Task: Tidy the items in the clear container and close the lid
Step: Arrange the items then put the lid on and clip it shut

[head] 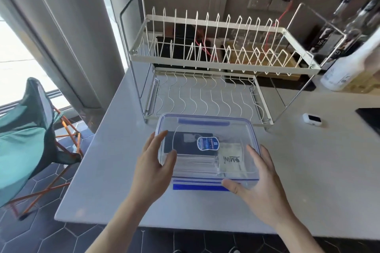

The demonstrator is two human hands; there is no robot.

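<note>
- Where the head view looks down, the clear container (207, 150) sits on the pale worktop (308, 170), just in front of a two-tier wire dish rack (216, 57); its lid (205, 127), clear with a blue rim, lies on top; the blue latch (200, 187) at the near edge sticks outward.
- Through the lid: a dark flat item (189, 142) at left, a pale packet (231, 160) printed "MINI" at right, a blue oval label (207, 143) at centre.
- Left hand (152, 168): grip spread, fingers straight, thumb resting on the container's left side.
- Right hand (261, 187): grip spread, fingers against the right near corner, thumb by the latch.
- Elsewhere: a small white device (312, 119) on the worktop at right; a green folding chair (26, 135) on the floor at left.
</note>
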